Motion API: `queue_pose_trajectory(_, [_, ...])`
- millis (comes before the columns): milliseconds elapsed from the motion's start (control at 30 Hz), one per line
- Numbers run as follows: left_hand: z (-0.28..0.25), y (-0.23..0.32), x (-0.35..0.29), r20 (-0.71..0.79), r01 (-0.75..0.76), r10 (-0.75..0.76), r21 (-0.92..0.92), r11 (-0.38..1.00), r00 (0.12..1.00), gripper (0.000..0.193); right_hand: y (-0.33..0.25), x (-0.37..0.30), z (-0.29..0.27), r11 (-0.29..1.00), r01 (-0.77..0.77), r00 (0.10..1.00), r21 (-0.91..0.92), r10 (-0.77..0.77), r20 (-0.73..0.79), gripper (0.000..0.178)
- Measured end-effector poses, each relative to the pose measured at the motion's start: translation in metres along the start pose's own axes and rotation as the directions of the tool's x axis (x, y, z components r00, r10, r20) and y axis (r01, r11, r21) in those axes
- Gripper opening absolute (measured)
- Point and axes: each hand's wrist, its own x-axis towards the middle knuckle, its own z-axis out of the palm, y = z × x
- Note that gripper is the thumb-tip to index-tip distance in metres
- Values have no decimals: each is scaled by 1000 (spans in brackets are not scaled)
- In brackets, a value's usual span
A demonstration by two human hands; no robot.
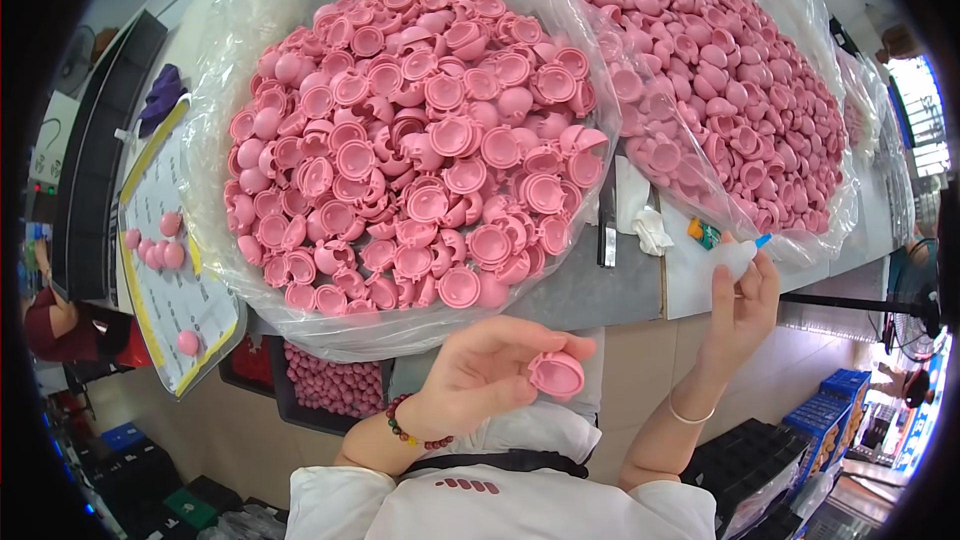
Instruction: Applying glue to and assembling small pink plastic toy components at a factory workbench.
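Between the thumb and fingers of my left hand (480, 370) is a pink plastic half-shell (557, 375), its hollow side facing up. My right hand (742, 310), raised at the table's front edge, grips a small white squeeze bottle (733, 258) whose blue nozzle points up and to the right. The bottle and the shell are well apart. Just beyond my left hand, a clear plastic bag (222, 130) lies spread wide, heaped with pink half-shells (430, 202) like the held one. A second heap of pink half-shells (715, 80) lies in plastic at the far right.
On the left, a tray lined with printed sheet (190, 310) bears several closed pink balls (162, 253). Below the table edge stands a bin of small pink pieces (333, 385). A crumpled tissue (652, 230) and a green-and-orange item (702, 232) lie between the heaps and my right hand.
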Motion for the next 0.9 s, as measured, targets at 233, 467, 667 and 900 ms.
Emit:
queue_pose_trajectory(233, [-2,-8,0,79,178,-160,-378,909,984,31,7,0,0,985,136,988,-103,-127,92,34])
queue_pose_trajectory(467, [15,-3,3,-101,-1,35,317,948,994,39,7,65,-35,822,206,911,-530,-359,-203,24])
queue_pose_trajectory(667, [20,-8,-2,-79,39,-16,298,954,997,41,22,110,-42,614,347,938,-709,-225,265,17])
queue_pose_trajectory(900, [13,-6,-4,-82,-3,30,313,950,996,40,-1,96,-40,602,398,914,-692,-196,356,22])
